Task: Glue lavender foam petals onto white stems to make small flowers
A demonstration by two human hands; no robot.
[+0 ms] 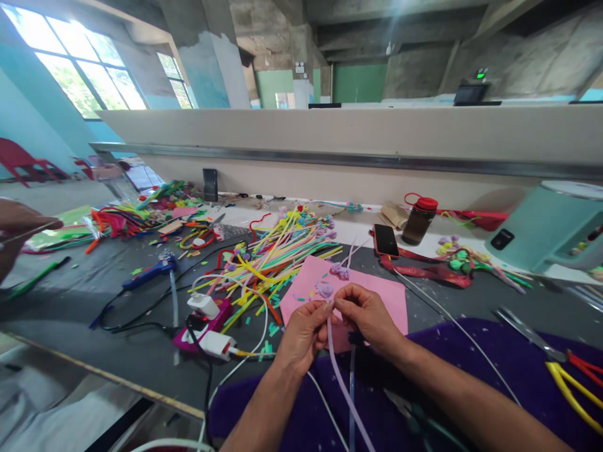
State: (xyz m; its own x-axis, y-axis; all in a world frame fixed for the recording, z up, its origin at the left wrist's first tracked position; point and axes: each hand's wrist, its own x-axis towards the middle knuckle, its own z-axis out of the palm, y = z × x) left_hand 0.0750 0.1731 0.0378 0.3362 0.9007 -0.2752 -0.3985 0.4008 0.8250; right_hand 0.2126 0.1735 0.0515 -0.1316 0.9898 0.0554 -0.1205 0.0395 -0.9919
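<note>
My left hand (306, 326) is closed, pinching a lilac pipe cleaner (336, 355) between thumb and fingertips. Its long tail hangs down toward my lap. My right hand (370, 314) is closed too, thumb and forefinger meeting on the same lilac strand just beside the left fingertips. Right above the fingertips shows a coiled lilac flower (325, 289); whether it is joined to the strand I cannot tell. Beneath both hands lies a pink sheet (391, 298) with small scraps on it. A second lilac flower (340, 270) with stems rests near its far edge.
Left of the sheet spreads a pile of pipe cleaners (264, 263). A blue glue gun (153, 273) and a magenta power strip (214, 323) with cables lie nearer. Scissors (532, 333), a phone (385, 240) and a bottle (420, 220) are to the right. Another person's hand (23, 229) is far left.
</note>
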